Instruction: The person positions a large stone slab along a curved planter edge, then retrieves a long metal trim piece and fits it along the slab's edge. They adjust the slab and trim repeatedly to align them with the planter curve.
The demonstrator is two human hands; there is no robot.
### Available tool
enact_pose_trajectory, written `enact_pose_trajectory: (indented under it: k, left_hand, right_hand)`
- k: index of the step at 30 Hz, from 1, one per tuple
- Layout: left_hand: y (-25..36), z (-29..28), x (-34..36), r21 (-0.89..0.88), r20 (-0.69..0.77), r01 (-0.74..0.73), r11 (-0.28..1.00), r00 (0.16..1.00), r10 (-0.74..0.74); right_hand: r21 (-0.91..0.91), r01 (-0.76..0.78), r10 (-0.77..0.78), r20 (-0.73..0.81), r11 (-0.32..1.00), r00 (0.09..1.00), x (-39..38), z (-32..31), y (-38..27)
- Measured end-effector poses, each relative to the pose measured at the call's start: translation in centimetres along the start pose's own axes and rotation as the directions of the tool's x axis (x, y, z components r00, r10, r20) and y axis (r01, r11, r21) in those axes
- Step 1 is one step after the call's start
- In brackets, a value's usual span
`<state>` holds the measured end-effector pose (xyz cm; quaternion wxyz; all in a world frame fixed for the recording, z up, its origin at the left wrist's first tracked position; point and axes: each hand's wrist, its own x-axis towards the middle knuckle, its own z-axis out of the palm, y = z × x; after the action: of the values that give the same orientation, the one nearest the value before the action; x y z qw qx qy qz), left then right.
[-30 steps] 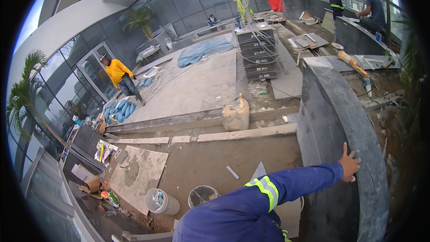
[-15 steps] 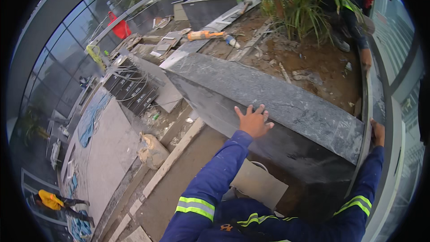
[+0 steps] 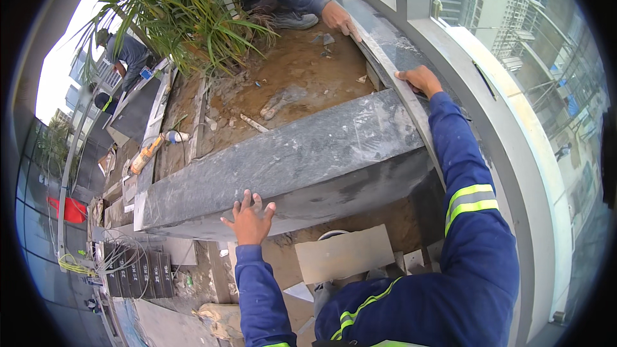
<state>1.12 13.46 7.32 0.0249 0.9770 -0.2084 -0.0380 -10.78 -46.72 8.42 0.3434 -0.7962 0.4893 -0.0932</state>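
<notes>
My left hand (image 3: 250, 220) rests with spread fingers against the front edge of a long grey stone-topped ledge (image 3: 289, 154). Nothing is held in it. At the ledge's right end, my right hand (image 3: 421, 81) has its fingers closed on a long, narrow, pale straight bar (image 3: 409, 101). The bar runs along the window side and crosses the end of the ledge. Farther up the same bar lies a co-worker's hand (image 3: 340, 19); that person crouches in the soil bed beyond.
Brown soil (image 3: 302, 99) with a leafy plant (image 3: 193, 13) lies behind the ledge. An orange power tool (image 3: 146, 155) is at the left. A beige board (image 3: 345, 254) lies before me. Stacked dark boxes (image 3: 138, 273) stand lower left. A window frame (image 3: 488, 115) bounds the right.
My view has swung to the right, bringing the bar and the co-worker's hand nearer the middle. My left hand stays spread at the ledge's edge, and my right stays on the bar.
</notes>
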Motion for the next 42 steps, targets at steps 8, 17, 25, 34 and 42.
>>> enact_pose_trajectory:
  k: [8,17,25,34,42]
  left_hand:
    - [0.2,-0.2,0.0,-0.037,0.007,0.030,0.999,1.000,-0.030]
    - [0.4,-0.4,-0.2,-0.040,0.010,0.036,0.999,0.999,-0.036]
    - [0.2,-0.4,-0.3,-0.046,0.007,0.032,0.998,0.999,-0.032]
    - [0.3,-0.4,-0.2,-0.059,0.011,0.024,0.998,1.000,-0.023]
    - [0.1,0.2,-0.1,-0.033,-0.030,-0.020,0.999,0.999,0.019]
  right_hand:
    - [0.001,-0.017,0.017,0.000,1.000,1.000,-0.5,-0.3,-0.6]
    - [-0.008,-0.006,0.006,-0.010,1.000,1.000,-0.2,-0.1,-0.4]
    - [-0.014,-0.005,0.005,-0.012,1.000,1.000,0.2,0.0,-0.2]
    - [-0.029,-0.018,0.017,-0.024,0.999,1.000,-1.4,-0.7,-1.1]
    - [0.066,0.096,-0.093,-0.042,0.993,0.995,2.5,0.8,1.9]
